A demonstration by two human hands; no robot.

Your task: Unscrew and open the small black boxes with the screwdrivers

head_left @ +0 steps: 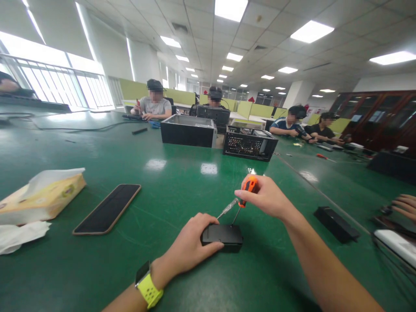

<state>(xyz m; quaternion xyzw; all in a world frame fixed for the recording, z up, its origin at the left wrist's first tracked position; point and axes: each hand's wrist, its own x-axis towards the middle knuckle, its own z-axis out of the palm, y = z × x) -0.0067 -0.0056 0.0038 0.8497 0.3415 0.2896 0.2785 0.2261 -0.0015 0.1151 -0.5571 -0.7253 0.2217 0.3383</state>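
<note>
My left hand [198, 240] grips the left end of a small black box [224, 236] lying on the green table, thumb along its near side and fingers over the far side. In my right hand [264, 195] is a screwdriver [248, 190] with an orange and black handle, held from above. Its metal shaft slants down, and the tip meets the box's top near the far right edge. Just behind the box lies a second, thin screwdriver [230, 207] with a clear handle, touched by neither hand as far as I can see.
A phone [107, 210] and a tissue pack [48, 195] lie to the left. Another black box [336, 223] and a white power strip [396, 245] are at the right, near another person's hand [406, 206]. Two computer cases [188, 132] stand farther back, with several people seated beyond.
</note>
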